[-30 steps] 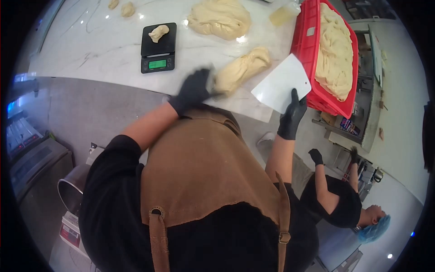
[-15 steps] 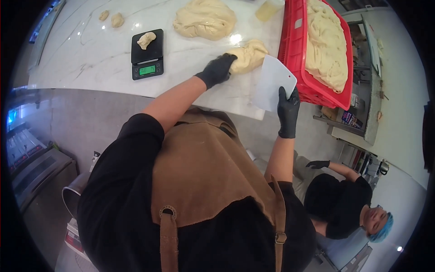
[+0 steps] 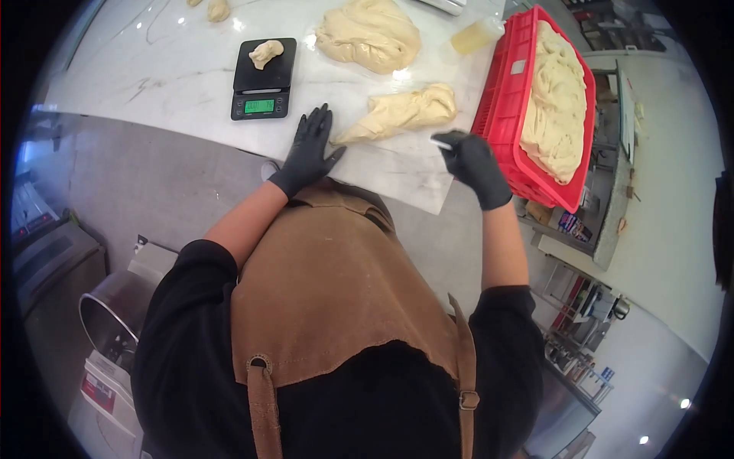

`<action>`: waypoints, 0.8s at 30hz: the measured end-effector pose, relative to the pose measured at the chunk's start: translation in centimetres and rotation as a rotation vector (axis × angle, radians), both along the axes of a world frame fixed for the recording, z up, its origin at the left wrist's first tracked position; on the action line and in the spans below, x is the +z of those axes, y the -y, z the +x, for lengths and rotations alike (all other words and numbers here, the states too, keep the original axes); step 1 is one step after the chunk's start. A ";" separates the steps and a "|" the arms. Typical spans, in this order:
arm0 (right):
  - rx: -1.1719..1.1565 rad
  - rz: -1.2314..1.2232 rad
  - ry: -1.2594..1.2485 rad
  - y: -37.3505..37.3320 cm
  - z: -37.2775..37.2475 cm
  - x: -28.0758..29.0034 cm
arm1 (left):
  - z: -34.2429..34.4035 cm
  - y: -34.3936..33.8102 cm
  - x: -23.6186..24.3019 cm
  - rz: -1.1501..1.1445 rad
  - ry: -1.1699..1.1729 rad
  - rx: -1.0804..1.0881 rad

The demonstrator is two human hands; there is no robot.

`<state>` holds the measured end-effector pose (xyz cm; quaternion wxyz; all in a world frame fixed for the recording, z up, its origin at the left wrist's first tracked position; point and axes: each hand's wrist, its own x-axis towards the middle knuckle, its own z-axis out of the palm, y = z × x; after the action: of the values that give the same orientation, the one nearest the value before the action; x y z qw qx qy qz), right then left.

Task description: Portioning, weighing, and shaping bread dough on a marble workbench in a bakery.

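Observation:
My left hand (image 3: 308, 153), in a black glove, lies flat near the counter's front edge with its fingers stretched out. Just right of its fingertips is a long piece of dough (image 3: 405, 111), with a thin tapered end toward that hand. My right hand (image 3: 475, 164), also gloved, is closed around a white dough scraper (image 3: 440, 142). Only a narrow edge of the scraper shows, close to the dough's lower right side. Beyond my left hand stands a black digital scale (image 3: 264, 88), its display lit green, carrying a small lump of dough (image 3: 266, 54).
A large dough mound (image 3: 371, 37) sits farther back on the marble counter (image 3: 176, 84). At the right stands a red crate (image 3: 501, 96) filled with dough (image 3: 556, 107). A clear container of yellowish liquid (image 3: 472, 37) is at the back right, and small dough lumps (image 3: 218, 10) are back left.
My left hand has let go of the dough and moved left, now flat. The dough piece stretches longer toward the left. The scraper has turned edge-on. The co-worker is out of view.

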<state>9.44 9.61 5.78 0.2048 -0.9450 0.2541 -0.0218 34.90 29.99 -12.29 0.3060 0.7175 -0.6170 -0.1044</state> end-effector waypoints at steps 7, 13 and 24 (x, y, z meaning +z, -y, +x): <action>0.443 -0.128 -0.147 2.7 9.1 -3.4 | 0.7 -0.4 0.2 -0.168 -0.261 0.065; 0.478 -0.158 -0.179 3.9 10.5 -7.0 | 0.8 -0.7 0.4 -0.228 -0.374 0.148; 0.408 0.160 -0.468 7.7 15.5 -7.8 | -2.6 -1.1 2.3 -0.203 -0.189 0.150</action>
<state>24.97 1.95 -2.01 0.2147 -0.9367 0.1005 0.2577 32.35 31.05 -9.97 0.4408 0.7139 -0.5374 -0.0855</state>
